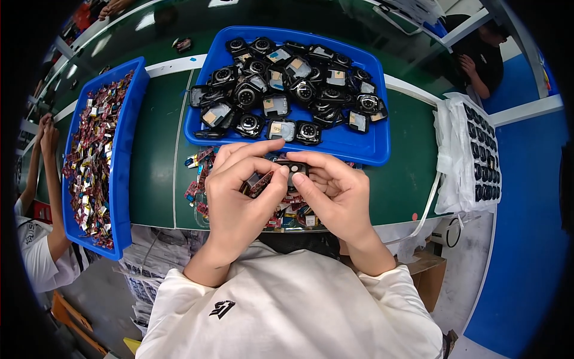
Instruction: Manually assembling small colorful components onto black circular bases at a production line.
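Observation:
A small black smartwatch case (297,170) is held up between my two hands, above the near edge of the bench. My right hand (342,194) grips it, thumb on the face toward me and fingers curled behind. My left hand (239,194) pinches at its left edge with thumb and index finger; the other fingers are raised. A red circuit board (258,184) shows beside the left fingers; whether they hold it I cannot tell. Under and around my hands lies a pile of small red circuit boards with parts (200,173), partly hidden by them.
Beyond my hands a blue tray (379,134) holds many black watch cases. Another blue tray (121,197) at left is full of small circuit boards. White trays of black parts (457,155) are stacked at right on the green bench (152,149). Other people (51,239) work at left and far right.

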Demonstrator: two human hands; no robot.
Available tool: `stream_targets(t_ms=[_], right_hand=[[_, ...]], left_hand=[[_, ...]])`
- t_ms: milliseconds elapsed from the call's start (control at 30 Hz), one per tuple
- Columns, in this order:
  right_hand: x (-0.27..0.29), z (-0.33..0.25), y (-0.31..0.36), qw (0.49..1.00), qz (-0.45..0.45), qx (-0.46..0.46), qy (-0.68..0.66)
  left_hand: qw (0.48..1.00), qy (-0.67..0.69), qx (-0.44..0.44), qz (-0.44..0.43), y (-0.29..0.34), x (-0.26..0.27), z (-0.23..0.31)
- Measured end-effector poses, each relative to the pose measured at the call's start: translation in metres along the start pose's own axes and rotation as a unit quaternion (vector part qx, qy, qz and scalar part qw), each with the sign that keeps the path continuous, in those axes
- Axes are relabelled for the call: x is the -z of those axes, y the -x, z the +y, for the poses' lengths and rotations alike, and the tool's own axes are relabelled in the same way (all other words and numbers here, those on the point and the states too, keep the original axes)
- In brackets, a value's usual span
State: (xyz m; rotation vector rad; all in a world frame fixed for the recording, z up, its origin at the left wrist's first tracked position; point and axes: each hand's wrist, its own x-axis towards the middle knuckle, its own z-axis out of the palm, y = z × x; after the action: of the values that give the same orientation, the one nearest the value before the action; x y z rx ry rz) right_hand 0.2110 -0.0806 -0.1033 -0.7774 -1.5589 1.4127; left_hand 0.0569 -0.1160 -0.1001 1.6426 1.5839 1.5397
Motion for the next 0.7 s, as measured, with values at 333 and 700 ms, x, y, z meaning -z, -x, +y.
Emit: stream_targets(t_ms=[333, 700], right_hand=[[-0.013, 0.002, 0.004, 0.994, 0.102, 0.029, 0.007], [0.000, -0.001, 0.003, 0.992, 0.126, 0.020, -0.020]], left_hand=[[0.996, -0.074, -0.046, 0.010, 0.002, -0.001, 0.001], [0.997, -0.060, -0.054, -0.012, 0.005, 0.011, 0.011]])
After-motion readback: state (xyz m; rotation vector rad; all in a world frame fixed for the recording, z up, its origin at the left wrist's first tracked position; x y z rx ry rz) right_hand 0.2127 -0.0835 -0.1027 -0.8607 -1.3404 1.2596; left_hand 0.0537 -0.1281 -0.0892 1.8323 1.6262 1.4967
